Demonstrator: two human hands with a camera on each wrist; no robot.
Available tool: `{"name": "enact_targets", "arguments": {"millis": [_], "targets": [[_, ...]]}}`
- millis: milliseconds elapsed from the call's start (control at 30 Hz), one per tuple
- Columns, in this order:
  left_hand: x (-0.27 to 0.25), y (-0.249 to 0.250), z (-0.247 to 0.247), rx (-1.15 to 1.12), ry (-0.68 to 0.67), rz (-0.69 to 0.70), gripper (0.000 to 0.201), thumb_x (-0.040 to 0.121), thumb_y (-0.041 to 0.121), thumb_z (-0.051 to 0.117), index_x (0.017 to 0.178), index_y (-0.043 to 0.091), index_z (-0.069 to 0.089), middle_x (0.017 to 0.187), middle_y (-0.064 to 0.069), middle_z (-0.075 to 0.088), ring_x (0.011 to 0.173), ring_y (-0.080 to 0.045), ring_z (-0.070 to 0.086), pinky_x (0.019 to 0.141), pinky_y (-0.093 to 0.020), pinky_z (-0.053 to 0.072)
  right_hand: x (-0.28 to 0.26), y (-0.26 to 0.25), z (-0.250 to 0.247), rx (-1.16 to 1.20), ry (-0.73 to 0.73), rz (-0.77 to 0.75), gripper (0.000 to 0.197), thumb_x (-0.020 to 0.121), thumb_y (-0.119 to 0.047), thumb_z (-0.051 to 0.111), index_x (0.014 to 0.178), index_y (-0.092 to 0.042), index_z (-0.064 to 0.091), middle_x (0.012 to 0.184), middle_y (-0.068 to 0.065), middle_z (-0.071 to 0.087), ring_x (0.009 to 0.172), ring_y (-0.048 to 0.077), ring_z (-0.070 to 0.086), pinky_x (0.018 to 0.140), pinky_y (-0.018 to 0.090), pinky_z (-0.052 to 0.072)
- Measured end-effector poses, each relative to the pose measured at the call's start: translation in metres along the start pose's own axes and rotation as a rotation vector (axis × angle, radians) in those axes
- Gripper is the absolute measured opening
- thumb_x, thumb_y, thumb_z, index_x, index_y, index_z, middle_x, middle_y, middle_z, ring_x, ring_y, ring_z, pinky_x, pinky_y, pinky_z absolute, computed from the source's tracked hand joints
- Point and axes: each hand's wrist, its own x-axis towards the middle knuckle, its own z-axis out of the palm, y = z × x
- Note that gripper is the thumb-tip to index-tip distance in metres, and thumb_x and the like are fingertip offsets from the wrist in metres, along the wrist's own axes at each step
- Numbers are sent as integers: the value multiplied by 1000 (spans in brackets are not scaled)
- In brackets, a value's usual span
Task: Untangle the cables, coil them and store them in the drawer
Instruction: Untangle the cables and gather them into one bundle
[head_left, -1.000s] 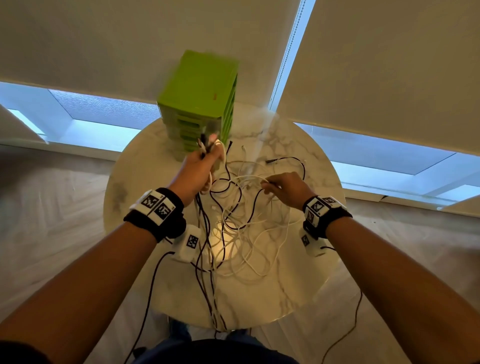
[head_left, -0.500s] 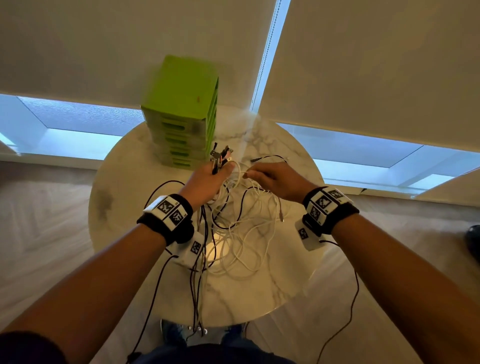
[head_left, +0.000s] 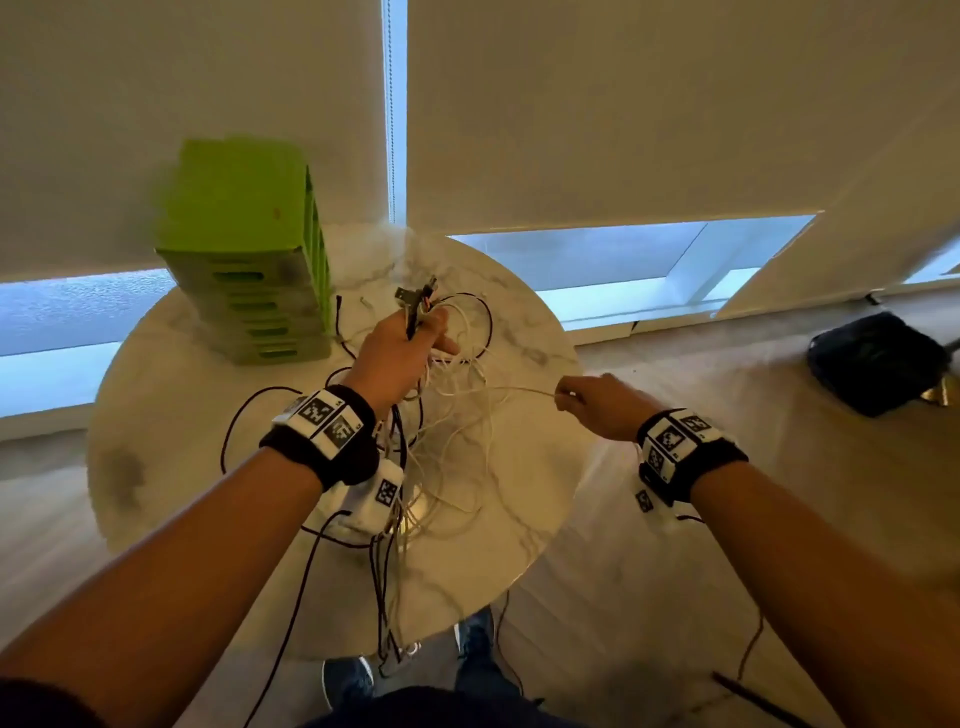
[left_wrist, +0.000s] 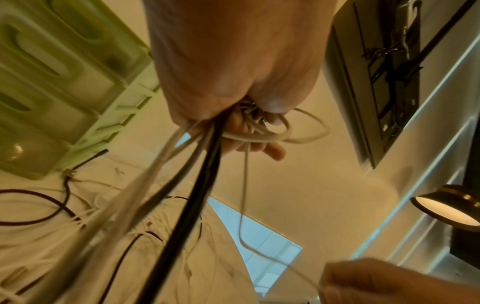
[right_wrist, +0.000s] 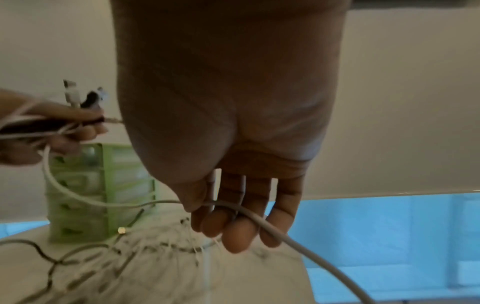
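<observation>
A tangle of white and black cables (head_left: 452, 447) lies on the round marble table (head_left: 156, 467). My left hand (head_left: 410, 348) is raised above it and grips a bundle of cable ends (left_wrist: 207, 148), whose plugs (head_left: 415, 299) stick up past the fingers. My right hand (head_left: 587, 400) is out over the table's right edge and pinches one white cable (right_wrist: 249, 214) between thumb and fingers, drawn taut from the bundle. A green drawer tower (head_left: 249, 260) stands at the back left with all its drawers closed.
Cables hang off the table's front edge toward my shoes (head_left: 348, 680). A dark bag (head_left: 878, 358) sits on the floor at the right. Window blinds (head_left: 623, 114) stand close behind the table. A lamp (left_wrist: 449, 209) shows in the left wrist view.
My right hand has moved right, away from the left, and pulled a white cable out sideways. My left hand has kept the bundle raised. The head view has swung right.
</observation>
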Motion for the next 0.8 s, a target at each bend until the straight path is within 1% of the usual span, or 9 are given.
{"name": "enact_targets", "arguments": {"millis": [100,233,333,367,467,567,600,667,800], "targets": [[-7,4,10,55,-62,56,39,106,50,46,105,21,72,87,19,77,77,1,66,79,-31,52,-33,31,38,-31,-175,192,28,106,-31,40,106,-15,64,96,6,66,90,27,63,87,42,52],[-25,1,30,123,-222,85,28,108,26,47,100,17,73,99,12,77,62,10,58,67,-20,43,-71,39,92,5,-443,275,33,106,-25,44,124,-6,64,129,11,66,110,24,62,100,37,47],[-43,-8,49,110,-350,57,26,108,30,48,111,16,69,105,7,77,72,-3,65,71,-24,45,-86,13,110,59,-354,227,61,103,-30,52,156,-12,30,160,11,33,144,27,38,116,38,32],[-48,-12,55,120,-386,61,29,108,36,48,111,16,69,106,5,78,73,4,66,73,-29,46,-87,0,111,149,-263,162,69,101,-30,56,159,-14,21,163,10,27,147,27,33,118,38,30],[-60,-21,71,211,-458,92,32,106,46,47,98,25,69,101,8,78,64,13,61,71,-25,44,-82,-42,106,340,-71,-17,67,101,-34,58,157,-17,25,157,9,39,139,24,45,112,36,39],[-67,-23,79,205,-513,52,31,104,47,51,101,24,71,94,9,78,73,6,68,67,-18,46,-76,-63,108,422,-27,-78,12,104,-28,52,113,-26,58,114,-1,68,101,17,66,93,32,50],[-67,-22,79,218,-526,53,32,104,47,52,104,21,72,92,8,78,71,5,68,67,-19,45,-74,-63,108,472,-14,-42,13,104,-24,49,99,-28,60,101,-4,72,91,15,69,90,35,55],[-66,-21,75,272,-537,34,32,104,42,55,106,18,74,89,7,77,66,4,67,62,-17,43,-75,-50,104,490,29,78,21,103,-19,46,96,-23,65,89,-3,75,83,15,72,82,36,60],[-61,-23,65,147,-482,-64,22,103,26,61,112,8,71,103,-2,76,86,-11,75,61,-8,47,-87,6,103,407,-52,337,22,103,-16,45,96,-8,65,99,10,75,85,20,72,78,32,56]]}}
